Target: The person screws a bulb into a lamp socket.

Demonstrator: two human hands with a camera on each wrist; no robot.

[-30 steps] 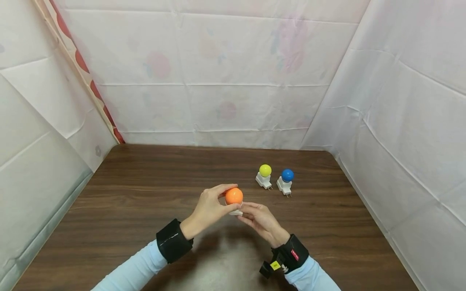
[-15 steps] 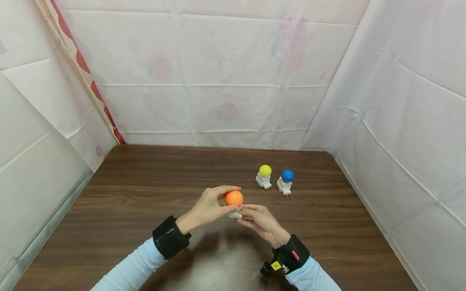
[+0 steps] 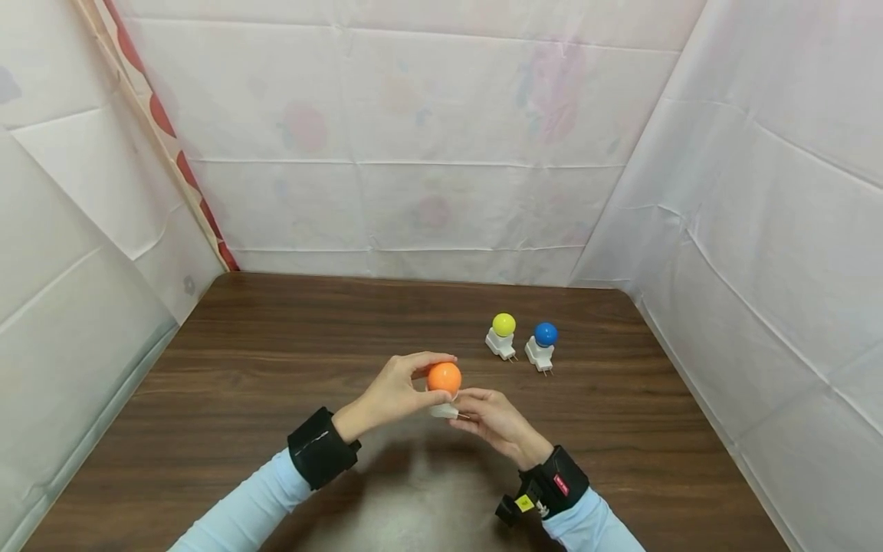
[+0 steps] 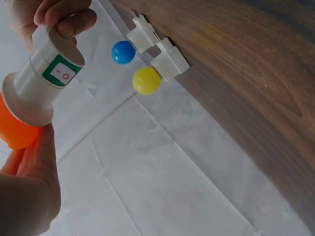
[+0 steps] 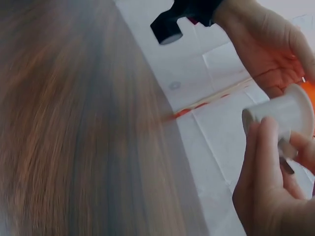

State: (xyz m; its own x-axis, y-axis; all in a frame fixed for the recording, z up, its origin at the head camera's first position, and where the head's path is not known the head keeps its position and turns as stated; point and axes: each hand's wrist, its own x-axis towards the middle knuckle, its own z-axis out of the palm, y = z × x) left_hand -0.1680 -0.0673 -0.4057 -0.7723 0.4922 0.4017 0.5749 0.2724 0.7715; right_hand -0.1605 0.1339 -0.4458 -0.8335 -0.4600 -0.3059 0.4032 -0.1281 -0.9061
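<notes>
Left hand (image 3: 396, 391) has thumb and fingers curled around the orange bulb (image 3: 444, 377), held in the air above the wooden table (image 3: 276, 345), roughly mid-table. Right hand (image 3: 493, 418) pinches the white plug base (image 4: 47, 81) from the other end, so the lamp's long axis runs between the two hands, bulb toward the left one. Further right, well apart, yellow lamp (image 3: 502, 334) and blue lamp (image 3: 543, 343) lie side by side.
</notes>
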